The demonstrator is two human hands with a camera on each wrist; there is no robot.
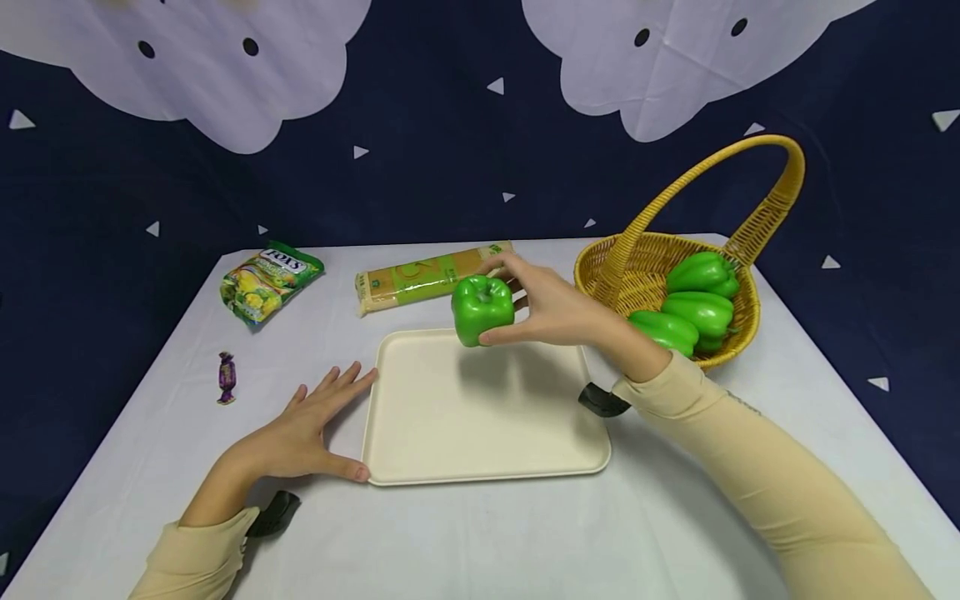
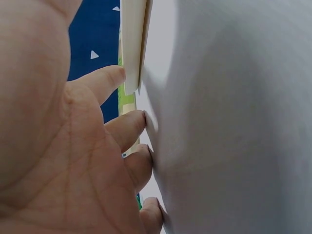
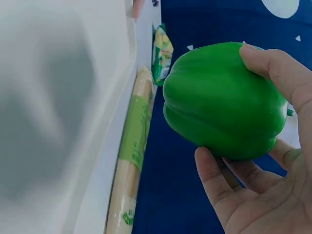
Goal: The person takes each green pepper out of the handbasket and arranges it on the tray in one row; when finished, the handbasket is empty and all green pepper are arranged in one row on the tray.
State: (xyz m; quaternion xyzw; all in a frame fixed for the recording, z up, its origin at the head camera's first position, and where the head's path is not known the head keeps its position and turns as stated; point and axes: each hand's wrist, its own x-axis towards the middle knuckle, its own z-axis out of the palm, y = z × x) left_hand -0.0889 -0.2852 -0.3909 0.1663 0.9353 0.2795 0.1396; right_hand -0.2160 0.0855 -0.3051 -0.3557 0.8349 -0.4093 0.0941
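My right hand [image 1: 551, 308] grips a green bell pepper [image 1: 482, 310] between thumb and fingers, above the far part of a cream tray [image 1: 480, 417]. In the right wrist view the pepper [image 3: 224, 100] hangs clear of the tray, its stem toward the palm. My left hand [image 1: 303, 429] is spread at the tray's left side, thumb and index fingertip at its edge. The left wrist view shows the index fingertip against the tray's rim [image 2: 131, 48] and the other fingertips on the white cloth. Several more green peppers [image 1: 701, 312] lie in a wicker basket [image 1: 738, 333] at the right.
Behind the tray lies a long pack of noodles [image 1: 427, 279]. A green candy bag [image 1: 270, 282] is at the back left, with a purple wrapped candy [image 1: 227, 377] nearer. The basket's tall handle [image 1: 783, 187] arches up beside the right forearm. A dark patterned cloth hangs behind the table.
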